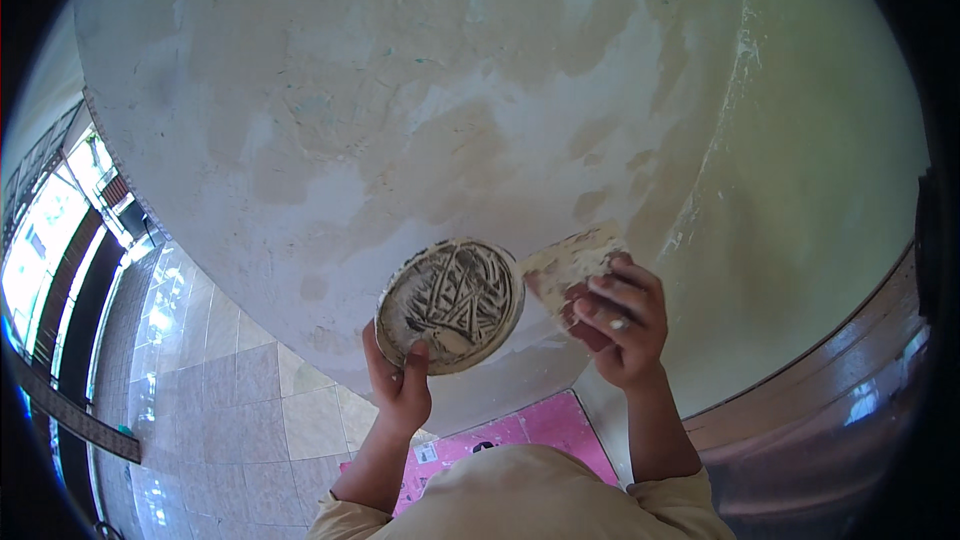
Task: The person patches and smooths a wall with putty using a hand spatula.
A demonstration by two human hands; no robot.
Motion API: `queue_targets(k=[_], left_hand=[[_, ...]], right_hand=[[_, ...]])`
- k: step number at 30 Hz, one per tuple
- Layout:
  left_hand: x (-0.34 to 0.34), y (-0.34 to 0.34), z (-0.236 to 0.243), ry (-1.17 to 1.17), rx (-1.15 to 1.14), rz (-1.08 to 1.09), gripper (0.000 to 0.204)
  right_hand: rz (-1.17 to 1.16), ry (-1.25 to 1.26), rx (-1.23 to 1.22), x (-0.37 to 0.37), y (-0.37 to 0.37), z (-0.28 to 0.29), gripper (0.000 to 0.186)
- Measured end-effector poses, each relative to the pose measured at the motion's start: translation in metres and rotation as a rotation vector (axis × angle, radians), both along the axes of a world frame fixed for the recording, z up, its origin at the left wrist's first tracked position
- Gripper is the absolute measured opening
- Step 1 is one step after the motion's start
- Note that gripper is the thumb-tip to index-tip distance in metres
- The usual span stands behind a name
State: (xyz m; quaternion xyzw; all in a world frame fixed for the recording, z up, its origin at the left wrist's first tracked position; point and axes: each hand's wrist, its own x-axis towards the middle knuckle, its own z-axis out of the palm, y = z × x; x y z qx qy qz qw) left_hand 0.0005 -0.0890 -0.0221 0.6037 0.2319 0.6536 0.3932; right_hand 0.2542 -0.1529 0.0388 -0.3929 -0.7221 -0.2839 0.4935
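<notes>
My left hand [402, 392] grips the lower left rim of a round shallow dish [452, 290], thumb over the edge. The dish is tilted toward me, its dark inside streaked with pale putty and a small lump near the thumb. In my right hand [638, 325] is a flat, roughly square putty spreader [572, 262], smeared with putty and partly reddish under the fingers. One corner of the spreader comes close to the dish's right rim; whether they touch I cannot tell. A light spot of putty or a ring shows on one finger.
Before me stands a wall [400, 130] with uneven pale and beige patches; a cracked white line [740, 60] runs down its right part. Below lies a pink board [560, 425]. Tiled floor [220, 380] and a bright opening [50, 210] are left, brown shiny panelling [810, 420] lower right.
</notes>
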Motion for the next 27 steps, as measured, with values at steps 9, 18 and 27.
queue_targets(k=[9, 18, 27], left_hand=[[0.016, -0.017, 0.022, -0.072, 0.135, 0.052, 0.046], [0.033, -0.029, 0.031, -0.131, 0.165, 0.093, 0.047], [0.048, -0.039, 0.038, -0.137, 0.169, 0.105, 0.049]], right_hand=[[-0.047, -0.142, -0.046, -0.014, -0.035, -0.016, 0.030], [-0.064, -0.153, -0.052, -0.015, -0.045, -0.015, 0.028], [0.004, -0.103, -0.003, -0.012, -0.037, -0.018, 0.029]])
